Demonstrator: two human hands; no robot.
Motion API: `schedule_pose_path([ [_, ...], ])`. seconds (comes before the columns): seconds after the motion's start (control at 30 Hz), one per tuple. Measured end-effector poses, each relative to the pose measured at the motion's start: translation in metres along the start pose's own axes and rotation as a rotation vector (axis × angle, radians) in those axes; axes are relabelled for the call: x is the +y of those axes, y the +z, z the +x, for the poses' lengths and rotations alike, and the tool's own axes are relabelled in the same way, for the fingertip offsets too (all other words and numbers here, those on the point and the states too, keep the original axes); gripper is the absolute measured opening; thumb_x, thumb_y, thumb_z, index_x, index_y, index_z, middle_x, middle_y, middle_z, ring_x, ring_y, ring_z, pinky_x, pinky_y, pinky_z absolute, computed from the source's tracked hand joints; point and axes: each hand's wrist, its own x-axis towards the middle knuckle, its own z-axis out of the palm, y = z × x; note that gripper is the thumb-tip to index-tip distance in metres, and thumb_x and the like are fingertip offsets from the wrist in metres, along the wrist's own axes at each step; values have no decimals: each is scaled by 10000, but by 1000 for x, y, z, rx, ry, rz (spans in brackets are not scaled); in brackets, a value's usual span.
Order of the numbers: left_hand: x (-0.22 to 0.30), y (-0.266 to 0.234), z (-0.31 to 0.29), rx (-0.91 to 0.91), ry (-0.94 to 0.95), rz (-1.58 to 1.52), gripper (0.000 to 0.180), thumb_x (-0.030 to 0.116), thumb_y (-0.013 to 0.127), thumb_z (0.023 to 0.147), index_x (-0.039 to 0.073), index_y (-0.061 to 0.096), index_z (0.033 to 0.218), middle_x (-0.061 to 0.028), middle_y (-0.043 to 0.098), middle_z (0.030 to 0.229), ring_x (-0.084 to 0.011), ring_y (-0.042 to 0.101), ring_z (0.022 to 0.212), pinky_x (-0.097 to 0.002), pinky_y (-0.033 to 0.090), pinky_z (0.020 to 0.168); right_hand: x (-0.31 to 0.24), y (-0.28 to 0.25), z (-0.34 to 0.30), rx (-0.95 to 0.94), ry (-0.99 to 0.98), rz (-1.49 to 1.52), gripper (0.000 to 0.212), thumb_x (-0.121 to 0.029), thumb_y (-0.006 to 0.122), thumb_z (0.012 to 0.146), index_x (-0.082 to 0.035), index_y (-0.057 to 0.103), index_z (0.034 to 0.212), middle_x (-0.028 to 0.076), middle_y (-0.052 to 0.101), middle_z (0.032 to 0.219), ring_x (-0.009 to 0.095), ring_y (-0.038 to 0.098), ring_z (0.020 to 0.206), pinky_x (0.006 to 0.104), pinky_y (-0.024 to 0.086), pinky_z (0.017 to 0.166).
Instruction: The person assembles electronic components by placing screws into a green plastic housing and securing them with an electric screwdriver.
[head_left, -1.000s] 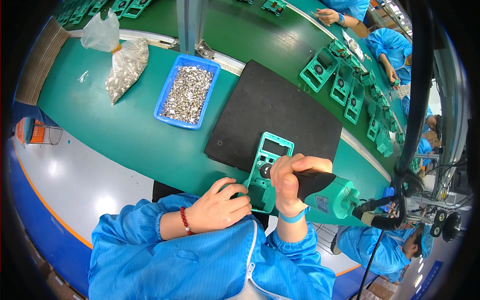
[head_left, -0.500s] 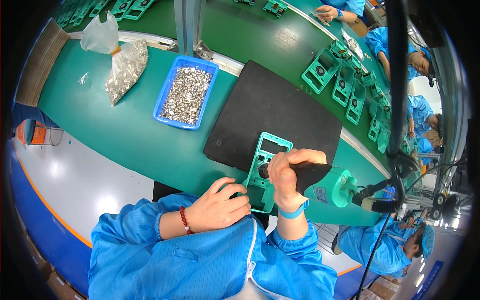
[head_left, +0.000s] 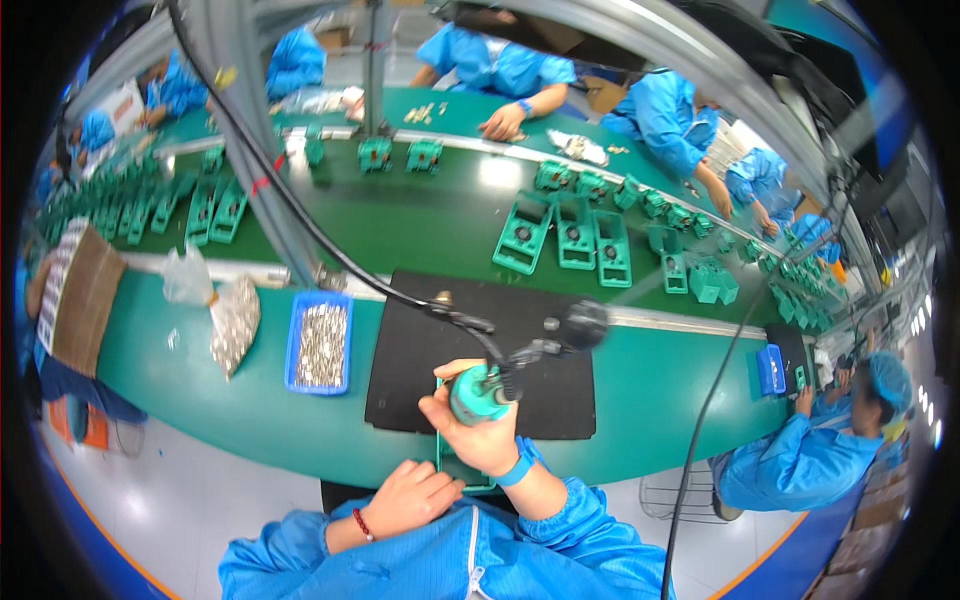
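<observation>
My right hand (head_left: pixel 482 440) is wrapped round a green and black electric screwdriver (head_left: pixel 474 394), held upright with its cable end facing up. Below it lies a green plastic housing (head_left: pixel 439 455) with rectangular openings, mostly covered by the hand and tool. The screwdriver's tip is hidden. At the housing's lower left edge, my left hand (head_left: pixel 410 497) has its fingers curled against the rim. The housing lies by the near edge of a black mat (head_left: pixel 550 370) on the green bench.
Left of the mat stands a blue tray (head_left: pixel 320 389) of small metal parts, beside a tied clear bag (head_left: pixel 235 325) of parts. A black cable (head_left: pixel 330 245) hangs across the view. Beyond, a belt (head_left: pixel 400 215) carries green housings (head_left: pixel 522 234). Co-workers sit opposite and at right.
My right hand has swung the screwdriver from lying sideways to upright over the housing. My left hand stays at the housing's edge. The view has tilted up, showing more of the belt and co-workers.
</observation>
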Motion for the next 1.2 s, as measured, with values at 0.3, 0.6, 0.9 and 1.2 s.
schedule_pose_path([
  [0.3,2,-78,102,-36,-188,-120,202,163,799,788,80,702,944,-65,639,801,-266,596,760,-383,425,683,-87,-112,48,135,-255,-245,623,-99,768,873,33,446,1390,125,655,1067,180,656,949,308,532,831],
  [0.6,-155,-59,278,132,-211,64,204,147,755,841,-9,686,952,-139,655,869,-291,646,784,-398,501,718,-55,-150,47,-60,-467,-170,694,-80,835,749,63,507,1343,203,673,1211,338,718,988,378,569,866],
  [0.9,-198,10,363,28,-313,163,292,240,763,809,40,714,1016,-136,663,1039,-342,621,933,-459,501,833,-42,-188,60,-160,-412,-31,758,-198,818,763,-9,463,1406,200,668,1187,400,688,975,436,569,826],
  [1.2,-116,86,499,7,70,246,454,291,755,829,82,643,1216,-135,553,1345,-302,544,1170,-428,411,965,-24,-203,73,-35,-477,-75,742,-295,806,804,-15,468,1402,160,666,1211,356,701,942,428,564,790],
])
